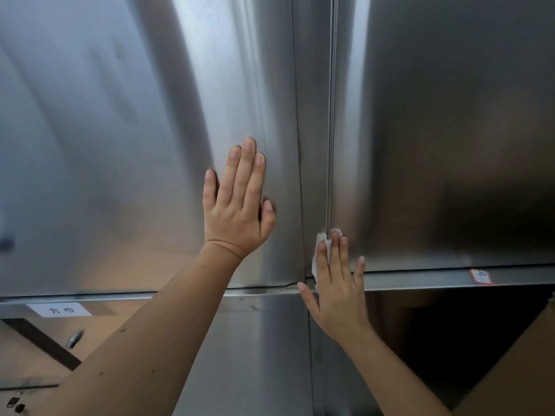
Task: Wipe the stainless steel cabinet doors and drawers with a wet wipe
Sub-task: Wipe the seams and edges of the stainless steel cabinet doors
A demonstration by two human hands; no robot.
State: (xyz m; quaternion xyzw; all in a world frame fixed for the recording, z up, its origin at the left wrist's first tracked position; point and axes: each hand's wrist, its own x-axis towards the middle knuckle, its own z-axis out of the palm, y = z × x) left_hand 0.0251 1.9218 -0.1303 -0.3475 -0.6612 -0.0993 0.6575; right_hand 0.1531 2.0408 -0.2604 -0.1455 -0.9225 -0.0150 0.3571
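Observation:
Two brushed stainless steel cabinet doors fill the view, the left door (120, 145) and the right door (450, 130), split by a vertical seam with a thin rod handle (331, 115). My left hand (237, 205) lies flat on the left door, fingers up and together, holding nothing. My right hand (338, 289) presses a white wet wipe (319, 253) against the lower end of the seam, at the bottom left corner of the right door. Most of the wipe is hidden under the fingers.
A horizontal steel rail (420, 279) runs under the doors. It carries a white label with characters (60, 310) at the left and a small red-edged sticker (481, 276) at the right. Below lie more steel panels (270, 355) and a dark opening (450, 340).

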